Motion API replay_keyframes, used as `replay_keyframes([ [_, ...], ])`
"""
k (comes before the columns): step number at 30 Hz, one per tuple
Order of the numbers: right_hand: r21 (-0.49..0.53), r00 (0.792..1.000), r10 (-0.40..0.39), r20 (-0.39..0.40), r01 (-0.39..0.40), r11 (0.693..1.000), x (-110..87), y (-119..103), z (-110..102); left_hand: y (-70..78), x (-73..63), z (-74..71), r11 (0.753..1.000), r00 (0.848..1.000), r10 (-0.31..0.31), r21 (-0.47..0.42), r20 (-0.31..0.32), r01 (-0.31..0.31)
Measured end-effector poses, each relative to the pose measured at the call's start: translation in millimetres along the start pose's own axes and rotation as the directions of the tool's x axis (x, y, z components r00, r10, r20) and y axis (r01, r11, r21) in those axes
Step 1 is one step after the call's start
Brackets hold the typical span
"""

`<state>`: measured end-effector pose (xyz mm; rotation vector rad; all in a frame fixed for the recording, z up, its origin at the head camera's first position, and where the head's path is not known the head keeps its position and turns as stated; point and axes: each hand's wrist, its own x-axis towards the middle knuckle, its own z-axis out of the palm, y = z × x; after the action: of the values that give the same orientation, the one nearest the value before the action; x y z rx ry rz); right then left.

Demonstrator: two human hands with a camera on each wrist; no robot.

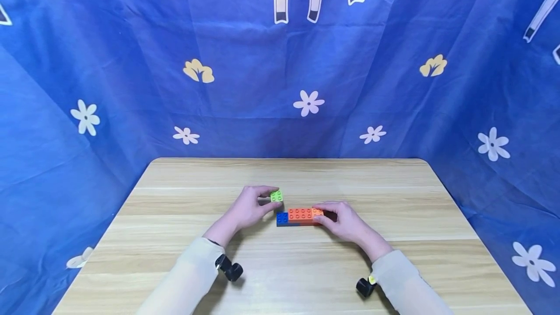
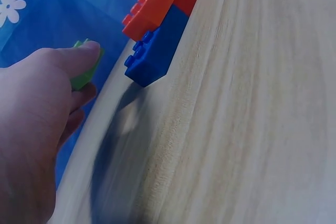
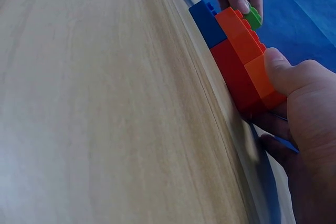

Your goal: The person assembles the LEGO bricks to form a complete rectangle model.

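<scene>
My left hand (image 1: 249,206) pinches a small light green toy brick (image 1: 276,196) between thumb and fingers, just beyond the left end of a brick stack. That stack lies on the table in two layers. Its lower layer has a blue brick (image 2: 152,51) at the left and a red brick (image 3: 236,80) at the right. On top sit a long orange-red brick (image 1: 300,214) and, at the right end, a small lighter orange brick (image 3: 264,81). The blue studs at the left end are uncovered. My right hand (image 1: 345,220) grips the right end, thumb on the near side of the small orange brick.
The wood-grain table (image 1: 280,271) reaches back to a blue curtain (image 1: 245,96) printed with flowers and animals, which also hangs along both sides. A small black camera (image 1: 230,269) is strapped on the left wrist, another black camera (image 1: 365,287) on the right.
</scene>
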<state>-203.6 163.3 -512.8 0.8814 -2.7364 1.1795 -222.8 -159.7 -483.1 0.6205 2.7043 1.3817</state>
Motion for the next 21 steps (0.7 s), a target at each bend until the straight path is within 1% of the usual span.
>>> replay_keyframes([
  [4,-0.002,1.000,0.010,-0.001,-0.010,1.000,-0.7,-1,0,0.5,-4.2,0.7,1.000,1.000,0.013,-0.013,0.017,-0.013],
  [13,-0.008,1.000,0.029,-0.002,-0.029,1.000,-1.5,-2,0,-0.2,-11.0,8.6,0.999,0.999,0.033,0.026,0.035,-0.034],
  [21,-0.019,1.000,0.015,-0.005,-0.015,1.000,-1.3,-1,0,3.4,-17.3,13.2,0.994,0.994,0.088,0.056,0.062,-0.091],
])
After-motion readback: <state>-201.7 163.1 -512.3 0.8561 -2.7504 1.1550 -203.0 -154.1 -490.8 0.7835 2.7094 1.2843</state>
